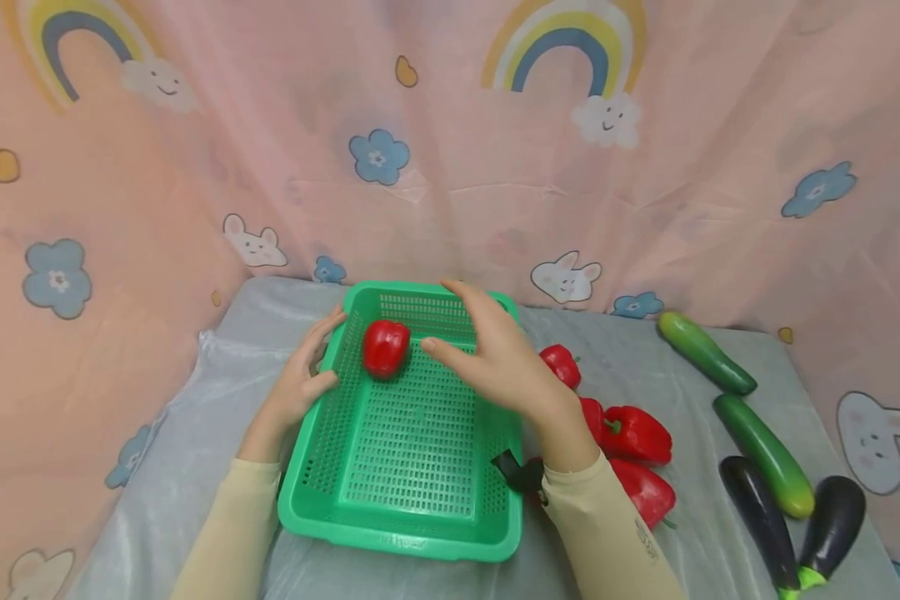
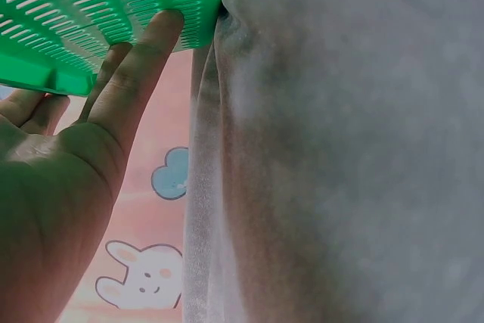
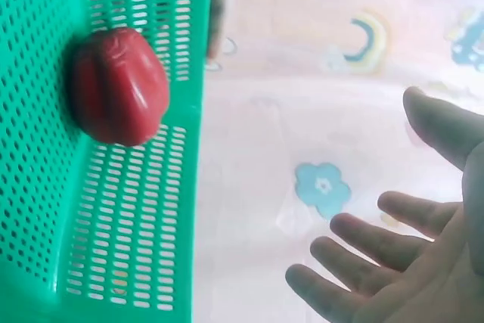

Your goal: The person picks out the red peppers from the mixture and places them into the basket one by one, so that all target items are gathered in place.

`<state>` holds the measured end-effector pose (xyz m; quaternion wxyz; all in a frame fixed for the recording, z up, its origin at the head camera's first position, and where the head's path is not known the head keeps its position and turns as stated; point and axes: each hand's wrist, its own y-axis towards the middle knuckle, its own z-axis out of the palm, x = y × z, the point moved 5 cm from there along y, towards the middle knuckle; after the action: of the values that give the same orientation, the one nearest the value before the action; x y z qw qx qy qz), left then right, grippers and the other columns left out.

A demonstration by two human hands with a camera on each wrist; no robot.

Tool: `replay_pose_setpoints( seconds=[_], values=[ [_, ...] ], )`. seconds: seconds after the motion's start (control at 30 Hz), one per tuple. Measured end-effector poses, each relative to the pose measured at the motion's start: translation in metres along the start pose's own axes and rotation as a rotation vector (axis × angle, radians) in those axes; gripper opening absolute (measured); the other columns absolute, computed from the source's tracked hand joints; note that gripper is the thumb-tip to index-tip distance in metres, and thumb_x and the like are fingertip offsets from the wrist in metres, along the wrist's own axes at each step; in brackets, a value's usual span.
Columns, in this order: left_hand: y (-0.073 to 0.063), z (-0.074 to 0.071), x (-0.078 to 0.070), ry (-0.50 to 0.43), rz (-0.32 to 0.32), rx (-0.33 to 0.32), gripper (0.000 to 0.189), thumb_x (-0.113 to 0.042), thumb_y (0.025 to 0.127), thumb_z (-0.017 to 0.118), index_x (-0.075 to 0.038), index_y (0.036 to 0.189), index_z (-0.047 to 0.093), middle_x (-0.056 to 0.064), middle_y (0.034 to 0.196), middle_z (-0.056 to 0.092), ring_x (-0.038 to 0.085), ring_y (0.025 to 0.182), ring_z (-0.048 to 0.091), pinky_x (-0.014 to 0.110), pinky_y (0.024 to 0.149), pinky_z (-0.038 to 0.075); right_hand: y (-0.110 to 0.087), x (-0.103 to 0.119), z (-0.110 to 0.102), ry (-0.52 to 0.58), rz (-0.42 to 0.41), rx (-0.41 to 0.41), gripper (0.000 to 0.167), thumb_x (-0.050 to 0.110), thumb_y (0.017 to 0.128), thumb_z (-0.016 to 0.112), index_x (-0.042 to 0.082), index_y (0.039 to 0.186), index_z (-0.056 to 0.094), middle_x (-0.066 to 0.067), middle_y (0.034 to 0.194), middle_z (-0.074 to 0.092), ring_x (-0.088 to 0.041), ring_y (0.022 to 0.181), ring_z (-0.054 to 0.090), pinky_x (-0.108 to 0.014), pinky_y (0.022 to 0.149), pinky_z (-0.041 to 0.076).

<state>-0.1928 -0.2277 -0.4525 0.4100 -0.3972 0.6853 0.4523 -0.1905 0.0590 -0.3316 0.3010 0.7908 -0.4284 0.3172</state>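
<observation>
A green plastic basket [image 1: 397, 543] with slotted walls stands on the grey cloth. One red bell pepper [image 1: 386, 349] lies inside it, near the far left corner. My left hand [image 1: 298, 390] is at the basket's left side; in the left wrist view its straight fingers [image 2: 136, 85] touch the outer wall. Over the right part of the basket hovers my right hand [image 1: 506, 358], thumb and fingers spread, holding nothing. The right wrist view also has this hand [image 3: 408, 262] with spread fingers, away from the pepper [image 3: 121, 87].
Several red bell peppers [image 1: 639, 435] lie just right of the basket, partly hidden by my right forearm. Farther right are two green zucchini-like vegetables [image 1: 765, 454] and two dark eggplants [image 1: 832, 521]. A pink printed curtain [image 1: 450, 225] hangs behind the grey cloth [image 1: 217, 392].
</observation>
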Motion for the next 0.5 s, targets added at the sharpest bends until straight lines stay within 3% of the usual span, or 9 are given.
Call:
replay_pose_setpoints(
  seconds=[0.07, 0.13, 0.23, 0.5],
  values=[
    [-0.001, -0.001, 0.0, 0.006, 0.002, -0.001, 0.091, 0.007, 0.08, 0.051, -0.002, 0.169, 0.037, 0.013, 0.181, 0.019, 0.038, 0.164, 0.02, 0.058, 0.125, 0.022, -0.006, -0.002, -0.006, 0.022, 0.01, -0.034, 0.083, 0.042, 0.101, 0.075, 0.015, 0.17, 0.037, 0.0, 0.168, 0.044, -0.027, 0.153, 0.041, -0.061, 0.119, 0.04],
    [-0.001, -0.002, 0.0, 0.018, 0.011, -0.002, 0.09, 0.007, 0.08, 0.052, -0.001, 0.168, 0.037, 0.014, 0.181, 0.019, 0.039, 0.164, 0.018, 0.069, 0.124, 0.016, -0.014, -0.006, -0.012, 0.043, 0.011, -0.074, 0.081, 0.04, 0.102, 0.075, 0.015, 0.169, 0.038, -0.001, 0.168, 0.044, -0.028, 0.153, 0.041, -0.062, 0.119, 0.039],
    [0.0, -0.002, 0.0, 0.026, 0.012, -0.003, 0.09, 0.007, 0.08, 0.052, -0.001, 0.168, 0.036, 0.017, 0.18, 0.019, 0.041, 0.164, 0.019, 0.067, 0.124, 0.019, -0.024, -0.012, -0.024, 0.095, 0.003, -0.133, 0.077, 0.034, 0.102, 0.076, 0.013, 0.168, 0.041, -0.002, 0.168, 0.045, -0.03, 0.153, 0.042, -0.06, 0.121, 0.037],
    [-0.001, -0.001, 0.001, 0.017, -0.003, 0.001, 0.09, 0.006, 0.081, 0.052, -0.003, 0.169, 0.036, 0.012, 0.181, 0.019, 0.04, 0.162, 0.025, 0.034, 0.121, 0.029, -0.051, -0.035, -0.048, 0.153, 0.005, -0.264, 0.07, 0.015, 0.105, 0.073, 0.01, 0.167, 0.042, -0.006, 0.166, 0.048, -0.03, 0.153, 0.044, -0.062, 0.122, 0.036]
  ],
)
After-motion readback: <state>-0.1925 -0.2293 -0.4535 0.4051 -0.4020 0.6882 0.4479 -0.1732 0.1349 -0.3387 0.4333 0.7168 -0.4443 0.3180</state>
